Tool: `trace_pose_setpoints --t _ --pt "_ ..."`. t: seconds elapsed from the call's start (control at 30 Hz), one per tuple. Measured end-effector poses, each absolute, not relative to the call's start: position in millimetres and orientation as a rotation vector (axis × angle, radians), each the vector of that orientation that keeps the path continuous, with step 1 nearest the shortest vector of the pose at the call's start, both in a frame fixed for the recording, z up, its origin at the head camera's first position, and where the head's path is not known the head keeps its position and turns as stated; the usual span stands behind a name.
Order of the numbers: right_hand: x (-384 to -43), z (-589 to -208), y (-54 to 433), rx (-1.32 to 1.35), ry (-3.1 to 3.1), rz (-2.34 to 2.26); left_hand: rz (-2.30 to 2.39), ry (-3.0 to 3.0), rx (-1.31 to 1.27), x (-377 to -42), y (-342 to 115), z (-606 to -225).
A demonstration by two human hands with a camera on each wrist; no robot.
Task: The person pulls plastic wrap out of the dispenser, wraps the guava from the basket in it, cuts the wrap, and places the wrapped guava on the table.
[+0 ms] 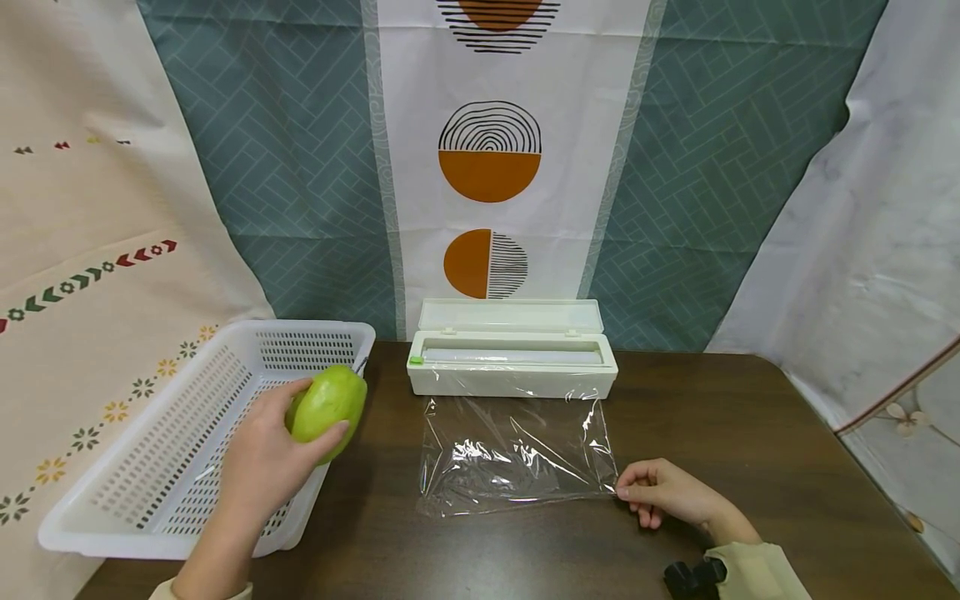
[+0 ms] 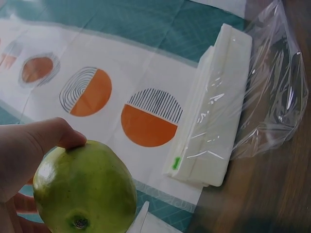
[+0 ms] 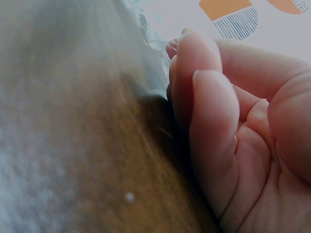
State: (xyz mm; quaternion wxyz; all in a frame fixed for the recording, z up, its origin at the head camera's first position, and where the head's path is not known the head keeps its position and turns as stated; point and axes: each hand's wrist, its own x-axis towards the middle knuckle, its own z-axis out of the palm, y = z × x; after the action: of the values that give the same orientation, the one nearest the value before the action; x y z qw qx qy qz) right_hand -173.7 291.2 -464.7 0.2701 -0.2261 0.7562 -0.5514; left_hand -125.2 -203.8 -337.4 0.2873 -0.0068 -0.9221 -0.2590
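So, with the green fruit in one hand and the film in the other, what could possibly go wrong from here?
The shiny green fruit could slip from the left hand. The clear film, pinched by the right hand at one corner, might wrinkle or tear if pulled unevenly.

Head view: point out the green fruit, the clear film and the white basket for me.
Green fruit (image 1: 330, 408): head view, on the middle of its visible skin.
Clear film (image 1: 517, 454): head view, on the middle of the pulled-out sheet.
White basket (image 1: 120, 546): head view, on its near rim.
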Motion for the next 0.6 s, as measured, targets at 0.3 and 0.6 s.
trace_pose_setpoints --t 0.3,0.6 --pt "-173.8 -465.7 291.4 -0.606 2.043 -1.485 -0.733 -2.465 -0.078 -129.3 -194.2 -339.8" --pt "-173.5 -465.0 291.3 -0.614 2.034 -1.487 -0.741 -2.469 -0.120 -132.7 -183.3 -342.8"
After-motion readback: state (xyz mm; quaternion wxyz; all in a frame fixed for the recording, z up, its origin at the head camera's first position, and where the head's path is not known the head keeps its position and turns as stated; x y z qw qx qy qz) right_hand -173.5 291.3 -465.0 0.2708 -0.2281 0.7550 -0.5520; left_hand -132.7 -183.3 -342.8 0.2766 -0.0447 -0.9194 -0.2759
